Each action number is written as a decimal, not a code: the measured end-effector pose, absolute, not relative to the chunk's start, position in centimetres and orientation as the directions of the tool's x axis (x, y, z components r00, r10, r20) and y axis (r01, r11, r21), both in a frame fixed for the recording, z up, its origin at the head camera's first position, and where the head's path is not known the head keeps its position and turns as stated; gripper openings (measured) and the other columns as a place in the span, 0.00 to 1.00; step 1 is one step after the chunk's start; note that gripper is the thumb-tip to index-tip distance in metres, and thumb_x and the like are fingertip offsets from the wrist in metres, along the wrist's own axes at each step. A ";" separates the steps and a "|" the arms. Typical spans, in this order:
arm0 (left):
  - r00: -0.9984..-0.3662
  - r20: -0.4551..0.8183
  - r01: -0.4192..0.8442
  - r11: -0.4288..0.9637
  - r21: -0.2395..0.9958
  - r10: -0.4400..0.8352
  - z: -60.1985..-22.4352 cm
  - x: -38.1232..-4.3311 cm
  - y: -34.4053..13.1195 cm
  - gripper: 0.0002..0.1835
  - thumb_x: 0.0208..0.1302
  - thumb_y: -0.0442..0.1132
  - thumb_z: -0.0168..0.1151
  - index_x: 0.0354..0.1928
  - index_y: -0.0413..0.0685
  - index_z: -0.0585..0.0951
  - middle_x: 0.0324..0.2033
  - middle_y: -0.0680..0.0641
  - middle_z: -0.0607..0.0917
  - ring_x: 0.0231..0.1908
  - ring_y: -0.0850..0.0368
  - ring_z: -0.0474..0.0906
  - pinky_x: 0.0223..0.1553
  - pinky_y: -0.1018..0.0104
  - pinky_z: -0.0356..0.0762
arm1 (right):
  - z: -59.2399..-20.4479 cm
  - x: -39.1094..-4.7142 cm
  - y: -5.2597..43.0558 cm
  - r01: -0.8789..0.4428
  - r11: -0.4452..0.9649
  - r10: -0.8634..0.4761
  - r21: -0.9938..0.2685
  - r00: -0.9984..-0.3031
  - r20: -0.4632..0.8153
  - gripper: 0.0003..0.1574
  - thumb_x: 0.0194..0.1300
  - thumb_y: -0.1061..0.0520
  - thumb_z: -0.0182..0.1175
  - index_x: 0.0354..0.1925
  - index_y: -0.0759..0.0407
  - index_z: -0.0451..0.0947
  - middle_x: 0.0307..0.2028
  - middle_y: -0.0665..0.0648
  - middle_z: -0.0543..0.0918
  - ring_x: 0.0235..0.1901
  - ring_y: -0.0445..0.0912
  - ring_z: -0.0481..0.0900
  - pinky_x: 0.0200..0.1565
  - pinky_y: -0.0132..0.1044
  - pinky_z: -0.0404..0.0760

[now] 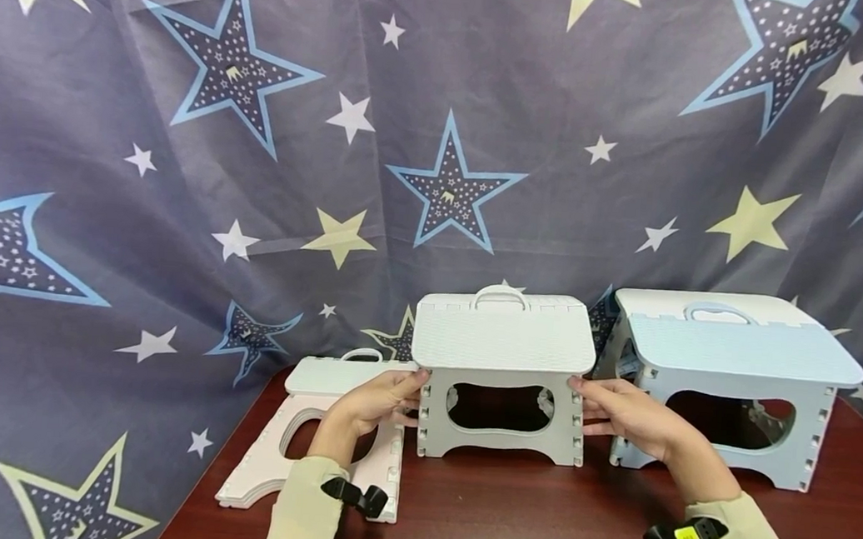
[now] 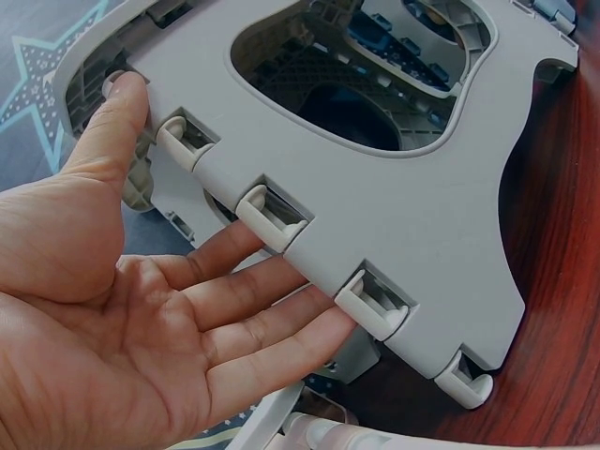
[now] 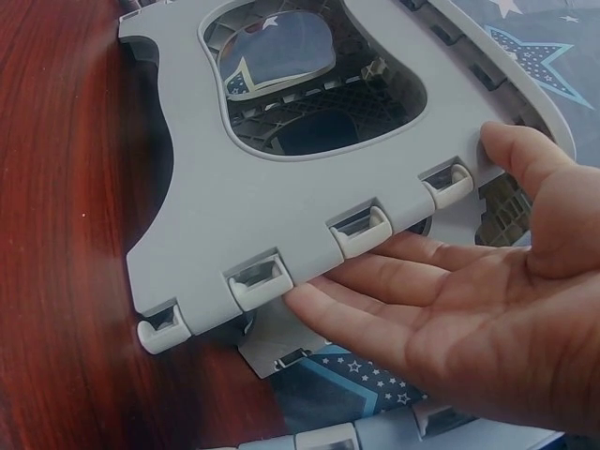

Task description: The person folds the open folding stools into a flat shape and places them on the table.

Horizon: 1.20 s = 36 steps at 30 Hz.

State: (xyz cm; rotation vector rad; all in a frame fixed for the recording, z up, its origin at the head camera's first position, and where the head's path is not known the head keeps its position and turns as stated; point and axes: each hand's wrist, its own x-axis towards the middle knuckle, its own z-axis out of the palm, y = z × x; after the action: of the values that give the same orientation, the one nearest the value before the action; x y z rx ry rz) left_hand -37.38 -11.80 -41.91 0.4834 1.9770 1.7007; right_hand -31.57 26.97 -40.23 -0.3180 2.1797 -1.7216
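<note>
- Dark grey curtain (image 1: 555,220) printed with blue, yellow and white stars, hanging behind a glossy reddish-brown table (image 1: 490,507).
- Pale grey step stool (image 1: 505,341) standing upright at centre, legs unfolded, between a blue stool (image 1: 741,350) also standing, at right, and a folded pink-and-white stool (image 1: 260,458) lying at left.
- Left hand (image 1: 373,403) at the grey stool's left side: thumb against the corner below the seat, other fingers nearly straight, touching the side edge. Right hand (image 1: 628,413) mirrors it opposite.
- Possible trouble: uneven pushing could skew the grey stool or slide it into a neighbour; the right hand is close to the blue one. If a leg folded inward, fingertips beside the hinges (image 2: 375,305) might get pinched.
- Writing: a yellow tag (image 1: 687,537) on the right wrist's black strap carries marks too small to read. No brand is legible on the stools.
</note>
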 end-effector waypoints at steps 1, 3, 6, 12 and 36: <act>-0.818 -0.130 -0.046 0.162 0.986 0.560 -41.9 -37.4 -11.8 0.25 0.76 0.60 0.53 0.46 0.43 0.76 0.30 0.53 0.79 0.45 0.59 0.82 0.60 0.44 0.80 | -40.2 -31.6 27.0 0.035 0.238 -0.382 -0.971 -0.915 -0.127 0.44 0.79 0.43 0.49 0.70 0.82 0.58 0.72 0.78 0.61 0.66 0.59 0.74 0.60 0.48 0.82; -0.816 -0.134 -0.050 0.161 0.986 0.562 -41.9 -37.5 -11.8 0.22 0.76 0.60 0.53 0.42 0.46 0.75 0.27 0.54 0.74 0.44 0.59 0.81 0.60 0.44 0.80 | -40.2 -31.6 27.0 0.035 0.237 -0.385 -0.971 -0.914 -0.127 0.43 0.79 0.44 0.49 0.69 0.82 0.59 0.72 0.78 0.61 0.65 0.58 0.74 0.60 0.48 0.82; -0.814 -0.140 -0.057 0.162 0.985 0.564 -41.9 -37.7 -11.8 0.20 0.77 0.59 0.52 0.37 0.49 0.71 0.23 0.55 0.66 0.42 0.61 0.80 0.60 0.45 0.81 | -40.1 -31.6 27.0 0.035 0.236 -0.384 -0.971 -0.915 -0.126 0.43 0.79 0.44 0.49 0.69 0.81 0.59 0.72 0.78 0.61 0.65 0.58 0.74 0.60 0.48 0.82; -0.812 -0.135 -0.046 0.167 0.985 0.568 -41.9 -37.7 -11.9 0.20 0.78 0.58 0.51 0.37 0.50 0.71 0.23 0.56 0.67 0.41 0.61 0.79 0.60 0.44 0.80 | -40.0 -31.6 26.8 0.032 0.232 -0.381 -0.972 -0.916 -0.121 0.42 0.79 0.44 0.50 0.68 0.81 0.61 0.70 0.75 0.66 0.62 0.55 0.77 0.59 0.48 0.83; -0.814 -0.125 -0.025 0.181 0.983 0.567 -42.0 -37.5 -11.9 0.34 0.77 0.60 0.50 0.58 0.30 0.73 0.43 0.47 0.85 0.47 0.57 0.83 0.60 0.45 0.80 | -40.1 -31.6 27.0 0.013 0.236 -0.403 -0.972 -0.909 -0.110 0.41 0.80 0.44 0.48 0.67 0.81 0.63 0.72 0.77 0.62 0.64 0.56 0.75 0.60 0.48 0.82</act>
State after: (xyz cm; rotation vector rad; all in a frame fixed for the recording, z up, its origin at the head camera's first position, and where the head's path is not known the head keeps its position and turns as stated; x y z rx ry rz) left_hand -37.54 -11.93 -41.98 0.5074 1.9953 1.6743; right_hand -31.61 26.98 -40.11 -0.3606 2.1776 -1.7162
